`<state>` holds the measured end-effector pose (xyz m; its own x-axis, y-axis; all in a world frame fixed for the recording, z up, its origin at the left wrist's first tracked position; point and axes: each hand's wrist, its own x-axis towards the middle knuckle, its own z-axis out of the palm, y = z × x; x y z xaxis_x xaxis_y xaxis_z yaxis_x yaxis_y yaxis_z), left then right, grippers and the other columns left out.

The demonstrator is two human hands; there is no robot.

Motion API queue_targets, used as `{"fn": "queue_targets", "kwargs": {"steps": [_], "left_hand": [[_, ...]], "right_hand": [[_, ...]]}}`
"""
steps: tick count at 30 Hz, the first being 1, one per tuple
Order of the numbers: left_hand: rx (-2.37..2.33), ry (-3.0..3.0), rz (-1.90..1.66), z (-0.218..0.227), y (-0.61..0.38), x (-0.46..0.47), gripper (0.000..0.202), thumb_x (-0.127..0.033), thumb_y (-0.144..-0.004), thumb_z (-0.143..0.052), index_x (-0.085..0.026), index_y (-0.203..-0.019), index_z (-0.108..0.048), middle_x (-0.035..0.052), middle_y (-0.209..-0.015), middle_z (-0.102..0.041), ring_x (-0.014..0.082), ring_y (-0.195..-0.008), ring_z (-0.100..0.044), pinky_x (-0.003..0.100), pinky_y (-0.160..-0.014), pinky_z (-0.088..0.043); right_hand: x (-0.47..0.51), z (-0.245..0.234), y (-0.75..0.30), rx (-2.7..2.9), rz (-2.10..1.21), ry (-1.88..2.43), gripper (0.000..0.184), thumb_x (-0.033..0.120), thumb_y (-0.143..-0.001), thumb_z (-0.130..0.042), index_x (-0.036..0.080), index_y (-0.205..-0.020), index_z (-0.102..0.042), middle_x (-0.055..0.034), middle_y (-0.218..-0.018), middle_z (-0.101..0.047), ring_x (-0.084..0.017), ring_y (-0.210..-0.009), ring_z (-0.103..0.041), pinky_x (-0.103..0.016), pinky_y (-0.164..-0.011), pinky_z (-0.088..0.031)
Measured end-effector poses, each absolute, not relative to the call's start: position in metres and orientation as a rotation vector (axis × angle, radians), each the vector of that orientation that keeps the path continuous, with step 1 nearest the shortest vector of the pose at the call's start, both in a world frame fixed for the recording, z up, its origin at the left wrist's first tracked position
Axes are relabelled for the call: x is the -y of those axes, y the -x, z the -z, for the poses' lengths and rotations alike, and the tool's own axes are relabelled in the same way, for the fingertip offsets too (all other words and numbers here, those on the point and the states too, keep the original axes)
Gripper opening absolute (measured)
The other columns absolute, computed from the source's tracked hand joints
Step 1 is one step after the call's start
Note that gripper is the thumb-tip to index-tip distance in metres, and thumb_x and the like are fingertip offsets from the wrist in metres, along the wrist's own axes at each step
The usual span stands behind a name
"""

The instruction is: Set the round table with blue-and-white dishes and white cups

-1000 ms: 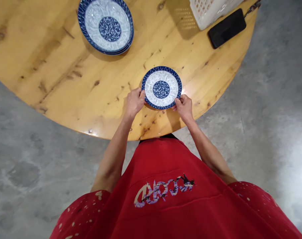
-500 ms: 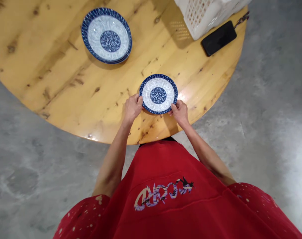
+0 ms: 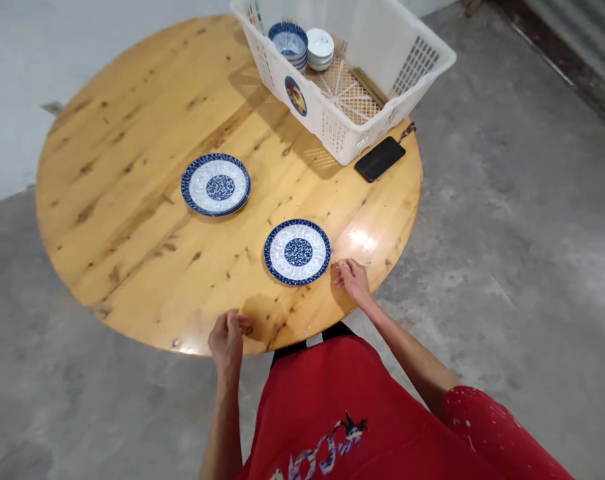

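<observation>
A small blue-and-white plate lies flat near the front edge of the round wooden table. My right hand rests just right of it, fingers curled, touching nothing but the tabletop. My left hand hovers over the table's front edge, well left of that plate, fingers loosely curled and empty. A stack of larger blue-and-white plates sits further in, toward the middle of the table.
A white plastic basket at the table's far right holds blue bowls and white bowls. A black phone lies beside it near the edge. Grey concrete floor surrounds the table.
Both hands have let go of the small plate and drawn back toward the table's edge, the left one further. The view has tilted up, so the basket now shows.
</observation>
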<state>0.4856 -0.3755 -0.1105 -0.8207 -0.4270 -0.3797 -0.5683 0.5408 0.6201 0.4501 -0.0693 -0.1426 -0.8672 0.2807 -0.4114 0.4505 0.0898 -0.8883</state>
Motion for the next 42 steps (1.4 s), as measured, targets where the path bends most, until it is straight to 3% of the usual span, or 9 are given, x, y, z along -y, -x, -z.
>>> {"fn": "queue_targets", "kwargs": {"steps": [5,12,22,29,35,42], "left_hand": [[-2.419,1.116,-1.333,0.117,-0.544,0.398,0.035,-0.051,-0.083,-0.046,-0.022,-0.093,-0.061,0.0029,-0.078,-0.071,0.0196,-0.063,-0.068,0.032,-0.06,-0.056],[-2.442,0.871,-1.499,0.115,-0.543,0.435,0.028,-0.047,-0.082,-0.051,-0.025,-0.095,-0.064,0.0011,-0.082,-0.07,0.0203,-0.07,-0.068,0.032,-0.067,-0.056],[-2.43,0.664,-1.529,0.128,-0.596,0.604,0.027,-0.05,-0.077,-0.052,-0.028,-0.088,-0.062,0.0014,-0.077,-0.071,0.0235,-0.066,-0.069,0.036,-0.062,-0.056],[-2.442,0.907,-1.558,0.134,-0.641,0.719,0.032,-0.05,-0.076,-0.051,-0.024,-0.09,-0.061,0.0033,-0.082,-0.07,0.0226,-0.07,-0.069,0.036,-0.067,-0.057],[-2.425,0.863,-1.684,0.137,-0.629,0.736,0.04,-0.051,-0.074,-0.052,-0.018,-0.095,-0.063,0.0044,-0.082,-0.07,0.0196,-0.069,-0.067,0.032,-0.065,-0.054],[-2.428,0.718,-1.748,0.121,-0.572,0.746,0.04,-0.051,-0.075,-0.054,-0.017,-0.093,-0.065,0.0046,-0.081,-0.071,0.0182,-0.068,-0.067,0.029,-0.063,-0.052]], "right_hand": [[0.066,0.131,-0.474,-2.202,1.969,-0.845,0.04,0.062,-0.088,-0.051,0.023,-0.082,-0.055,-0.0028,-0.07,-0.063,-0.019,-0.054,-0.062,-0.032,-0.048,-0.049],[0.117,0.119,-0.521,-2.192,1.996,-0.877,0.037,0.06,-0.087,-0.053,0.023,-0.082,-0.058,-0.0014,-0.07,-0.061,-0.018,-0.052,-0.059,-0.031,-0.047,-0.046],[0.319,0.137,-0.584,-2.121,2.072,-0.919,0.028,0.049,-0.083,-0.053,0.022,-0.078,-0.057,0.0025,-0.062,-0.061,-0.013,-0.045,-0.057,-0.023,-0.042,-0.042],[0.424,0.119,-0.601,-2.189,1.886,-0.475,0.015,0.03,-0.087,-0.052,0.019,-0.08,-0.06,0.0029,-0.066,-0.062,-0.009,-0.047,-0.057,-0.018,-0.046,-0.041],[0.44,0.103,-0.591,-2.205,1.846,-0.563,0.015,0.021,-0.087,-0.047,0.018,-0.077,-0.057,0.0027,-0.065,-0.062,-0.009,-0.048,-0.057,-0.019,-0.046,-0.042],[0.455,0.119,-0.575,-2.209,1.853,-0.603,0.014,0.025,-0.086,-0.05,0.017,-0.08,-0.06,0.0029,-0.064,-0.062,-0.009,-0.045,-0.056,-0.019,-0.044,-0.04]]}}
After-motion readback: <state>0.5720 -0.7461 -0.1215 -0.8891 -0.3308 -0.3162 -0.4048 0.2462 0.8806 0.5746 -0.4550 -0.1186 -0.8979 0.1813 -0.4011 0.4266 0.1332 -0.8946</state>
